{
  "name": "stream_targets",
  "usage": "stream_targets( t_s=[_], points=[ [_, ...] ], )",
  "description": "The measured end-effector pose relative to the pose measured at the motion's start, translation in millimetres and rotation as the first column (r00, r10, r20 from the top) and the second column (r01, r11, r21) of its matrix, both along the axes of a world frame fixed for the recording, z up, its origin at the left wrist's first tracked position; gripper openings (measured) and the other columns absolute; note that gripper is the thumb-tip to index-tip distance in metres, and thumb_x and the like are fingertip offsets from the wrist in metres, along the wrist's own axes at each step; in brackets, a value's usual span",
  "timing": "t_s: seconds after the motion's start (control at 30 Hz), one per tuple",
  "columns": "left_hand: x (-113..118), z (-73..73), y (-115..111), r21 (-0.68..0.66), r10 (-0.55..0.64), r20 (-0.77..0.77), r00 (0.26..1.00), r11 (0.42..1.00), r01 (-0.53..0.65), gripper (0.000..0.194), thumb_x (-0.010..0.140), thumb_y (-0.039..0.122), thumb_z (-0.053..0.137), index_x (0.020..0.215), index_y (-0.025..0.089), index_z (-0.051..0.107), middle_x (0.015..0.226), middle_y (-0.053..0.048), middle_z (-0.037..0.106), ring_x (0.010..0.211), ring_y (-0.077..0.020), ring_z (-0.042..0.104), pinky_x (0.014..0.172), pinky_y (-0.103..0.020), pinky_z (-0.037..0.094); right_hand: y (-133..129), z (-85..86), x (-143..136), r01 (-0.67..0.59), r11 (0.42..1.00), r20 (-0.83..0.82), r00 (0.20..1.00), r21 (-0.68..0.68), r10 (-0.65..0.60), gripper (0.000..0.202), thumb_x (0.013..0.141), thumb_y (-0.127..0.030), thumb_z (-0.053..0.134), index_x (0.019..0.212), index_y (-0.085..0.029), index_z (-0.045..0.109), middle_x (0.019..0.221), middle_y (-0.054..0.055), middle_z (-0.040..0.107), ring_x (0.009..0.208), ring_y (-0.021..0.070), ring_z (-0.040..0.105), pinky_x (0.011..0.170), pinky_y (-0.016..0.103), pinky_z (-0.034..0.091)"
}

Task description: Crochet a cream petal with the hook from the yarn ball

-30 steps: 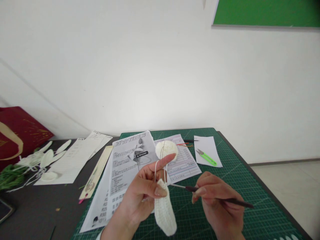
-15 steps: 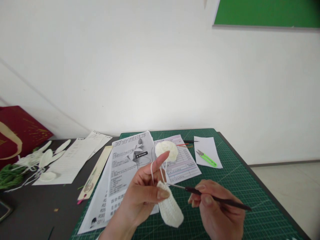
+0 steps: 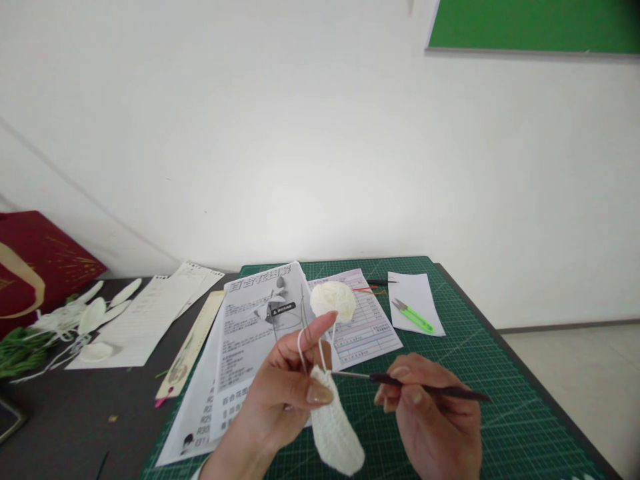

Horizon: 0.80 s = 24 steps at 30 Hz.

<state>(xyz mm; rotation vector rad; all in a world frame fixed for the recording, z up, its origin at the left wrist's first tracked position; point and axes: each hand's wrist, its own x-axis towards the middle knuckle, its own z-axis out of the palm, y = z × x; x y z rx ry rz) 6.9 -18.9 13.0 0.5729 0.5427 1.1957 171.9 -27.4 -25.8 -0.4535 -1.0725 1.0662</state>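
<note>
Between the thumb and fingers of my left hand is a white crocheted piece, its lower end hanging down to the right. White yarn loops over my raised left index finger. My right hand grips a crochet hook with a dark handle. The hook's metal tip meets the top edge of the crocheted piece; exactly how it sits in the stitch is too small to tell. Behind my left fingertip lies a ball of white yarn on a printed form.
A green cutting mat covers much of the table. Printed pattern sheets lie left of centre. Green thread snips rest on white paper at right. Far left are white crocheted petals, green yarn and a red bag.
Both hands have shifted slightly left, the hook and crocheted piece moving with them. My left index finger sits a little lower, and the crocheted piece hangs slightly lower.
</note>
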Motion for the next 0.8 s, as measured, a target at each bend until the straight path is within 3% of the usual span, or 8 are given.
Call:
stream_targets(
  t_s=[0.2,0.33,0.43,0.6,0.7,0.8],
  points=[
    [0,-1.3,2,-0.049,-0.06,0.039,0.997,0.997,0.062,0.054,0.046,0.001,0.062,0.092,0.024,0.078,0.045,0.007,0.036,0.035,-0.0013,0.015,0.033,-0.015,0.011,5,10.4,-2,0.042,0.999,-0.047,0.998,-0.018,-0.043,0.005,0.08,-0.024,0.07,0.083,-0.023,0.075,0.066,0.003,0.067,0.051,0.014,0.062,0.044,0.025,0.053],
    [0,-0.1,3,-0.093,-0.08,0.058,0.995,0.992,0.085,0.058,0.044,-0.002,0.059,0.094,0.02,0.078,0.042,0.008,0.037,0.034,-0.0009,0.016,0.032,-0.015,0.01,8,13.6,0,0.033,0.999,-0.049,0.998,-0.015,-0.033,0.004,0.079,-0.025,0.072,0.08,-0.023,0.075,0.063,0.002,0.067,0.052,0.014,0.063,0.044,0.024,0.053],
    [0,2.8,3,-0.11,-0.057,0.044,0.997,0.992,0.061,0.059,0.041,-0.003,0.058,0.093,0.018,0.079,0.042,0.007,0.044,0.034,-0.0018,0.026,0.033,-0.015,0.015,11,10.8,2,-0.071,0.989,-0.105,0.993,-0.128,0.057,0.005,0.079,-0.024,0.071,0.079,-0.021,0.074,0.061,0.002,0.066,0.051,0.0123,0.063,0.046,0.021,0.054],
    [3,4.6,4,-0.037,-0.024,-0.028,0.999,0.999,0.023,0.055,0.043,-0.005,0.061,0.089,0.019,0.079,0.044,0.005,0.055,0.037,-0.0042,0.041,0.036,-0.016,0.023,14,5.7,-1,-0.294,0.898,-0.298,0.934,-0.328,0.197,0.007,0.08,-0.023,0.071,0.081,-0.017,0.075,0.054,0.0,0.066,0.043,0.0069,0.059,0.045,0.013,0.054],
    [4,3.3,3,-0.013,-0.018,-0.04,0.999,1.0,0.017,0.055,0.044,-0.005,0.062,0.09,0.02,0.079,0.046,0.005,0.058,0.04,-0.0056,0.044,0.038,-0.017,0.026,14,4.9,-4,-0.334,0.872,-0.357,0.912,-0.358,0.203,0.008,0.077,-0.023,0.073,0.08,-0.016,0.075,0.055,0.001,0.068,0.043,0.0065,0.06,0.046,0.012,0.054],
    [4,1.7,3,-0.044,-0.022,-0.05,0.999,0.999,0.019,0.055,0.044,-0.004,0.063,0.091,0.02,0.079,0.044,0.005,0.055,0.037,-0.004,0.039,0.037,-0.017,0.022,14,4.2,-6,-0.341,0.865,-0.381,0.904,-0.367,0.194,0.01,0.076,-0.024,0.075,0.079,-0.015,0.075,0.055,0.001,0.068,0.043,0.0066,0.06,0.046,0.013,0.055]
  ],
)
